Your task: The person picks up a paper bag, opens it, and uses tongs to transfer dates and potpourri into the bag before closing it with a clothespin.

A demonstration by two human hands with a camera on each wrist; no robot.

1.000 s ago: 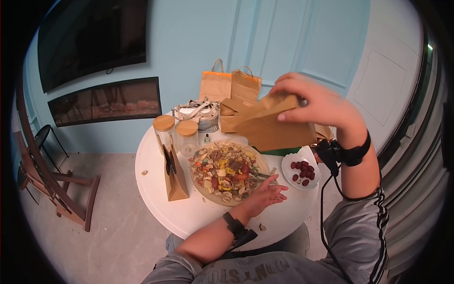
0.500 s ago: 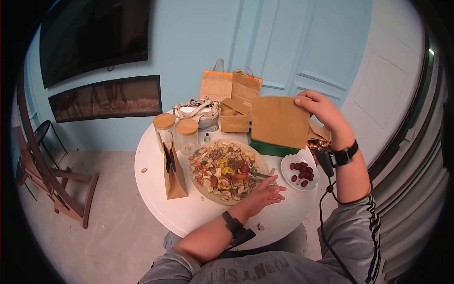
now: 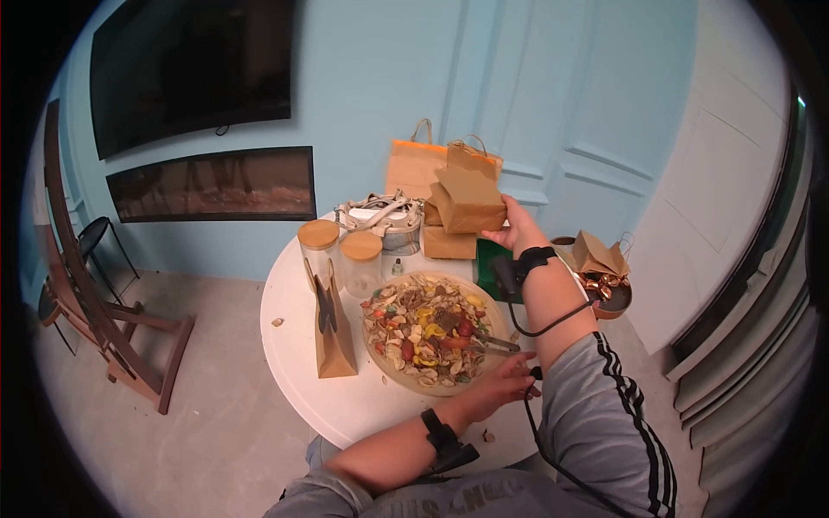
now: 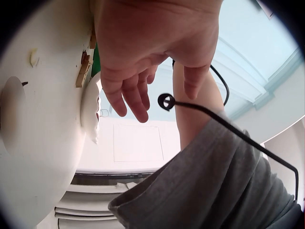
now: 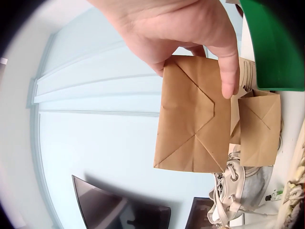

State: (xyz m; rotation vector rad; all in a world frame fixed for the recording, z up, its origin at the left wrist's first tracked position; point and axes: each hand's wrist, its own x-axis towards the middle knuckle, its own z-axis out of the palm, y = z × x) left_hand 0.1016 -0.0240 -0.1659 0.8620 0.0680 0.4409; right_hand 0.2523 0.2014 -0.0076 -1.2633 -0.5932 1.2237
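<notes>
My right hand (image 3: 518, 226) grips a folded brown paper bag (image 3: 471, 203) by its side, over the back of the table. In the right wrist view the bag's creased bottom (image 5: 193, 124) faces the camera, with the thumb along one edge. Below it stands another brown paper bag (image 3: 449, 246), partly hidden. My left hand (image 3: 501, 384) hangs with loosely bent fingers at the right of a round tray (image 3: 389, 373); nothing is between its fingers in the left wrist view (image 4: 143, 62). Metal tongs (image 3: 496, 345) lie on the tray's heap of dried plant pieces (image 3: 423, 332).
A green box (image 3: 492, 268) stands right of the bags. At left are two wooden-lidded jars (image 3: 361, 246) and an upright paper bag (image 3: 335, 345). A handbag (image 3: 393, 226) and handled paper bags (image 3: 414, 164) stand behind. A white plate (image 4: 89, 107) sits near my left hand.
My right hand has swung the paper bag over the green box and leftward to above the bag at the back, turning it on the way. The left hand stays by the tray.
</notes>
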